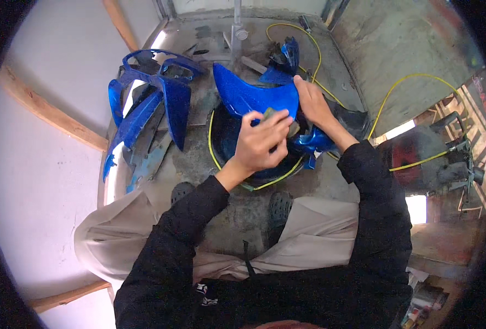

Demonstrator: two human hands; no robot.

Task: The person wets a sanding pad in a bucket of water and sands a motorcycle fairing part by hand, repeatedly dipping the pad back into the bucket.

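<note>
A glossy blue curved body panel (pixel 256 98), like a motorcycle fairing piece, is tilted over a dark round basin (pixel 226 145). My right hand (pixel 315 105) grips the panel's right edge, thumb side up, with some fingers hidden behind it. Against the panel's lower right part, my left hand (pixel 263 141) pinches a small olive-coloured pad (pixel 293 129); the fingers cover most of it. Under my right wrist lies another blue piece (pixel 315 141), partly over the basin's rim.
Several blue fairing parts (pixel 176 107) lie on the left by the wall. More blue and black pieces (pixel 286 57) sit beyond the basin, near a metal post (pixel 236 41). A yellow hose (pixel 320 52) winds across the floor to a machine (pixel 418 159) at right.
</note>
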